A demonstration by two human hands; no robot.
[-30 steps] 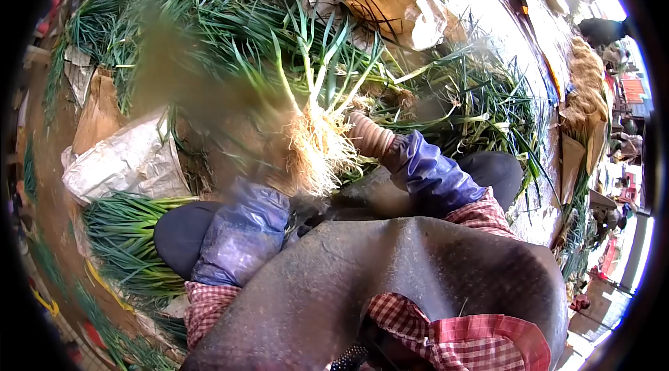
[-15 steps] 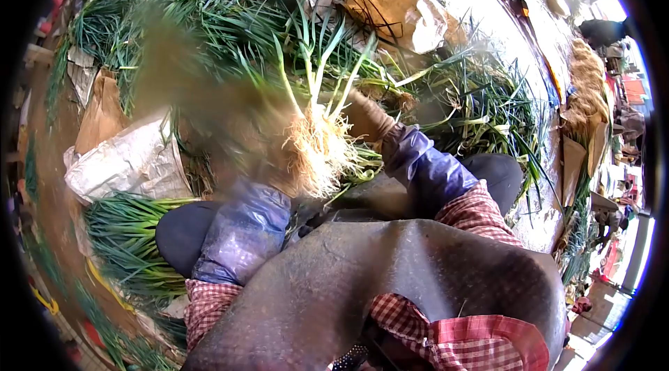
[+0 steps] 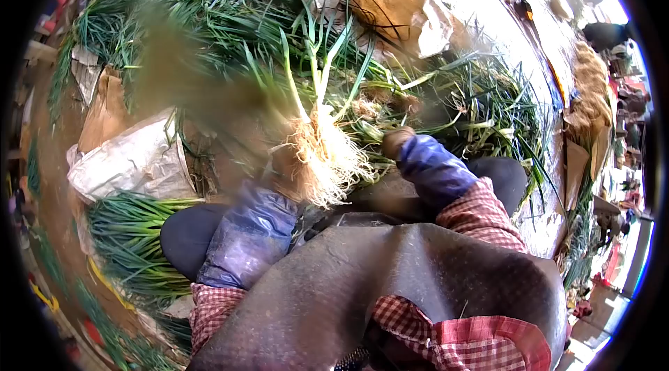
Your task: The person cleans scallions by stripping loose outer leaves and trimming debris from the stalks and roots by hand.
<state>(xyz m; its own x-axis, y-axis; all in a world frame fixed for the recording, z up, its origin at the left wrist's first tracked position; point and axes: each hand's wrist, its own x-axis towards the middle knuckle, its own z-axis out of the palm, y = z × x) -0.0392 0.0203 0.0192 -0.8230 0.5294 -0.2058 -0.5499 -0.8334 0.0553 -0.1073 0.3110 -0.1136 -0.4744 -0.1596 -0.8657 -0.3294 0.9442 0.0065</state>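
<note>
A bunch of green onions (image 3: pixel 326 151) with pale, stringy roots is held up in front of me, roots toward me and green leaves pointing away. My left hand (image 3: pixel 281 162) is at the bunch's left side, closed on it; a smear on the lens blurs most of the fingers. To the right of the roots, apart from the bunch, my right hand (image 3: pixel 397 142) shows only as a small brownish, rounded shape beyond its purple sleeve cover. Its fingers are hidden.
Heaped green onions (image 3: pixel 223 9) lie beyond the bunch, with another pile (image 3: pixel 488 106) at right. A neat bundle (image 3: pixel 136 242) rests by my left knee. A white sack (image 3: pixel 136 155) and brown paper (image 3: pixel 394 2) lie around. A dark apron (image 3: pixel 390 273) covers my lap.
My right hand has drawn away from the bunch, back toward me and slightly right. The bunch has shifted slightly toward me, still with my left hand.
</note>
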